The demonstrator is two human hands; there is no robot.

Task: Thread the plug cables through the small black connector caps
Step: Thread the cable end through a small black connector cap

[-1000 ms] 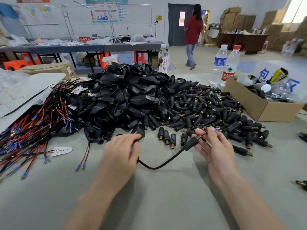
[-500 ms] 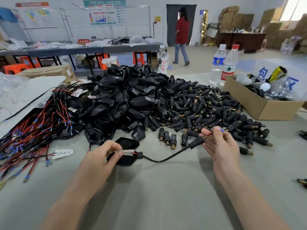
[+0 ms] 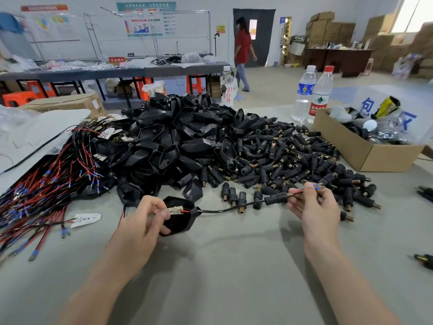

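bare grey table (image 3: 222, 273) fills the lower half of the frame, open in front of both wrists and between them. that room is closed above by a pile of black housings (image 3: 178, 137) at centre and a pile of connector caps (image 3: 293, 158) to its right. a bundle of red and black wires (image 3: 35, 191) closes it at the left edge and a cardboard box (image 3: 365, 153) at the right. the cable (image 3: 225, 210) runs nearly level, left to right across the middle of the frame, with a slight sag. its left end enters a black housing (image 3: 180, 225) that the left hand (image 3: 140, 224) grips, fingers curled round it and onto a small white board (image 3: 175, 210) at its open side. one connector cap (image 3: 276, 198) sits threaded on the cable, long axis along it, brass end toward the right. the right hand (image 3: 314, 207) pinches the red and blue wire ends (image 3: 316, 186) just past that cap. compared with a second ago, the left hand no longer covers the housing, and the cable hangs in a shallower curve.
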